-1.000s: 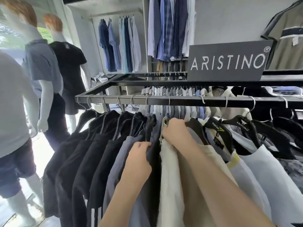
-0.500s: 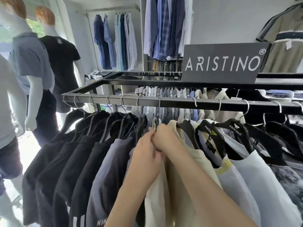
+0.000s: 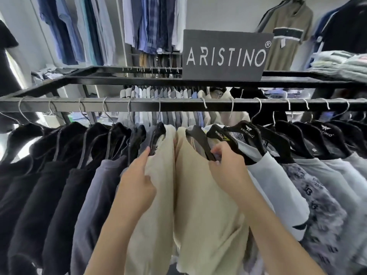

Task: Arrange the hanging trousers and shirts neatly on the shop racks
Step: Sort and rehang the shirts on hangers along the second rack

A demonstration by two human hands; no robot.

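Observation:
A black rack rail (image 3: 178, 105) crosses the view, hung with shirts on black hangers. Black shirts (image 3: 49, 175) hang at the left, then a grey one (image 3: 99, 185), two cream shirts in the middle, and white and grey patterned shirts (image 3: 317, 195) at the right. My left hand (image 3: 137, 185) pinches the shoulder of the left cream shirt (image 3: 158, 165), its forefinger pointing up at the hanger. My right hand (image 3: 226, 165) grips the black hanger arm of the right cream shirt (image 3: 198, 195). A narrow gap separates the two cream shirts.
A dark ARISTINO sign (image 3: 226, 54) stands on the rack's top frame. Blue and white shirts (image 3: 155, 22) hang on the back wall. A second row of light garments (image 3: 168, 94) hangs behind the rail. Folded clothes (image 3: 341, 64) lie at the upper right.
The view has moved closer and to the right. My hands, together at one hanger before, have separated: the left is on the left cream shirt, the right on the neighbouring hanger, opening a gap.

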